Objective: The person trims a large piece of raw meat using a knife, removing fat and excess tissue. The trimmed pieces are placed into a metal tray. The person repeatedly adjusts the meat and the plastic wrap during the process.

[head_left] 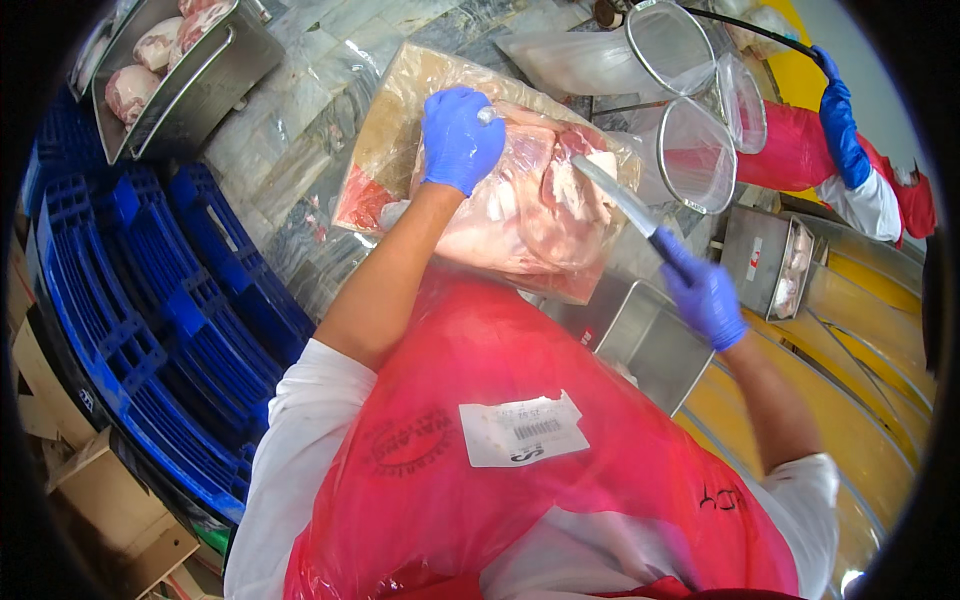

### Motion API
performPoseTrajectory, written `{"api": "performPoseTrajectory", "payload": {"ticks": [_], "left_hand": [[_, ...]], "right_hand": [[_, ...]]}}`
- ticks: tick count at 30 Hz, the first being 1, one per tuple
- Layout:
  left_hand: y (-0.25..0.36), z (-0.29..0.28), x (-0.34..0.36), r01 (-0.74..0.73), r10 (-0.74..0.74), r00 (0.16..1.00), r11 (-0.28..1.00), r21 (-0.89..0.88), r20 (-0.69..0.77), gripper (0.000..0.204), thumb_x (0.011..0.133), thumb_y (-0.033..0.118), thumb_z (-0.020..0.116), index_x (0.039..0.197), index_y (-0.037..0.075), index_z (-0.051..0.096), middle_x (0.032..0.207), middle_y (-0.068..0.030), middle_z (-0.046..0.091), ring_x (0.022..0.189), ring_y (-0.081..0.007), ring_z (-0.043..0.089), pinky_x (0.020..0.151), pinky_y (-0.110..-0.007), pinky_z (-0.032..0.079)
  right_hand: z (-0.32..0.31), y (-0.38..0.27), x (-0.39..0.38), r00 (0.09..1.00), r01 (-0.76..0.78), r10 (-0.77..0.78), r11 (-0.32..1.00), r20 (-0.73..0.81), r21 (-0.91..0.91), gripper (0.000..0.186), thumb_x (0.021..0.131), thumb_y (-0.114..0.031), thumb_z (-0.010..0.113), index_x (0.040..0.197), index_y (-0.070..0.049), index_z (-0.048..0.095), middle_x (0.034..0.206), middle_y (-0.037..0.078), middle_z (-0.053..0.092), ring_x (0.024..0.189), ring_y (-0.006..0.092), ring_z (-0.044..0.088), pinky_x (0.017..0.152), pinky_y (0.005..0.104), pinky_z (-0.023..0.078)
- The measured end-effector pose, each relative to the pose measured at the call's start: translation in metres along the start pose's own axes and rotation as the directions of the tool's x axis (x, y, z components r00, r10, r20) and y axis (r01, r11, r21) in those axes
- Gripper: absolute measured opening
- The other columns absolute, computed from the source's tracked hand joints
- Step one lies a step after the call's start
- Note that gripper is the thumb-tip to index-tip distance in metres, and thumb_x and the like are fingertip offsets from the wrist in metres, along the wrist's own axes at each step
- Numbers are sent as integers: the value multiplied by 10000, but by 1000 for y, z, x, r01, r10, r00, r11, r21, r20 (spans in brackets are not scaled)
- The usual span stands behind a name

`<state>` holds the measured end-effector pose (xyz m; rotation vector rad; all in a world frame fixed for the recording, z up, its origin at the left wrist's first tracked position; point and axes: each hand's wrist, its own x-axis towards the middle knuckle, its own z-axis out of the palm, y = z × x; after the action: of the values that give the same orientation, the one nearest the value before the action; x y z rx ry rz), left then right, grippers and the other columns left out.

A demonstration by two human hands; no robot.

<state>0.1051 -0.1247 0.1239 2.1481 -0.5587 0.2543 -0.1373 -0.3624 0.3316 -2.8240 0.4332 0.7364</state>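
A large piece of raw meat (530, 215) in clear plastic wrap lies on a plastic-covered board (400, 110) on a marble table. My left hand (458, 135), in a blue glove, grips the bunched top of the wrap above the meat. My right hand (703, 290), also in a blue glove, holds a knife (615, 195) by its dark handle. The blade lies flat against the right side of the meat. A red plastic apron (480, 480) covers my front.
A metal tray (210, 85) with pieces of meat stands at the upper left, blue plastic pallets (150, 310) below it. Metal pans (645, 335) sit at the right. Another person's blue-gloved hand (838, 115) holds round mesh sieves (670, 45) at the upper right.
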Motion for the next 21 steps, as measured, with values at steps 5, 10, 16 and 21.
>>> {"api": "performPoseTrajectory", "payload": {"ticks": [5,10,16,21], "left_hand": [[-7,1,0,95,-93,995,995,-43,47,172,744,169,674,867,49,674,947,-191,671,959,-397,605,894,-477,461],[-9,5,-2,74,-75,994,997,-15,-73,221,769,199,668,907,29,696,939,-212,677,913,-413,615,889,-479,474],[-13,6,5,97,-97,994,995,-1,55,208,770,236,651,811,33,659,902,-209,659,944,-408,587,898,-476,445],[-15,14,8,46,-45,997,999,-2,55,192,761,227,649,793,37,653,899,-196,661,930,-403,588,887,-478,446]], "right_hand": [[158,8,-7,943,72,102,868,-317,491,521,944,-193,654,1447,-213,521,1170,184,689,989,310,716,817,378,552],[219,-6,6,896,124,205,737,-395,664,513,957,-192,636,1454,-159,510,1342,145,625,1182,248,649,957,328,509],[122,12,-45,943,32,148,850,-297,526,505,924,-230,679,1414,-243,560,1066,208,708,891,310,723,788,386,553],[18,13,-71,958,36,8,988,-285,151,461,906,-268,695,1358,-283,608,863,220,683,734,398,660,665,451,519]]}}
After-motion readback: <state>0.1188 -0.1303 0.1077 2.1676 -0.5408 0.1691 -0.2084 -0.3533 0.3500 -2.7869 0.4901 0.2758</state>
